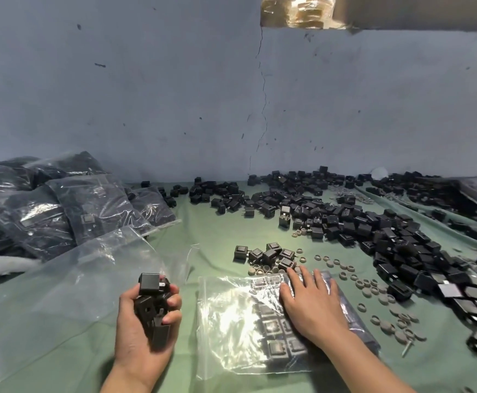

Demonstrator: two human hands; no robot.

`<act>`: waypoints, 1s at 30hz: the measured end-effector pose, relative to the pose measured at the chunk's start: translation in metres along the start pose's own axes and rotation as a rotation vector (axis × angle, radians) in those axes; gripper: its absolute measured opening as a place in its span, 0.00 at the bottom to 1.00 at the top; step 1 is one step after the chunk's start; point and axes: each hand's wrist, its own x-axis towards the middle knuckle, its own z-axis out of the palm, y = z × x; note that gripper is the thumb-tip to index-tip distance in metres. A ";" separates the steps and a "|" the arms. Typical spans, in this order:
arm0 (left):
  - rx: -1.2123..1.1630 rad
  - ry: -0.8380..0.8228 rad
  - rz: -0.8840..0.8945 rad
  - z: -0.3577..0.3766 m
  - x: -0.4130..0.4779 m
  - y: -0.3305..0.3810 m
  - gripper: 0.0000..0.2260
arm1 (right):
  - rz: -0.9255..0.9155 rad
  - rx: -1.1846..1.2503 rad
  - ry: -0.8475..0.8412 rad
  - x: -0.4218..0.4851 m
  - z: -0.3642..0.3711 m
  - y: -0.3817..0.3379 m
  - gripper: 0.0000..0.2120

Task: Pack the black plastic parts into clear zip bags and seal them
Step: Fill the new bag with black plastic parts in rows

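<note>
– Green cloth (209, 228) everywhere. The heap (373, 222) of loose black parts spreads far and right. What could go wrong?
– The bag (231, 321) lies near centre with rows of parts inside; I cannot tell if it is sealed. The right hand (311, 304) presses it, fingers straight. A shove might scatter the rows.
– And the left hand (143, 330)?
– Clenched round a tall handful (152, 304); the top part could topple.
– What's in the way?
– Filled bags (61, 208) far left, an empty bag (75, 293) near left, and grey rings (379, 290) right of the bag, easily swept in.
</note>
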 end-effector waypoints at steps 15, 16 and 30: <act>0.327 0.139 0.079 0.002 0.004 -0.022 0.18 | 0.006 -0.025 -0.003 -0.002 -0.001 -0.003 0.29; 0.361 0.180 0.135 0.002 0.005 -0.025 0.16 | 0.005 -0.023 -0.002 -0.001 -0.002 -0.003 0.29; 0.629 0.196 0.183 -0.001 0.004 -0.035 0.02 | 0.002 -0.013 0.000 -0.001 0.001 -0.002 0.30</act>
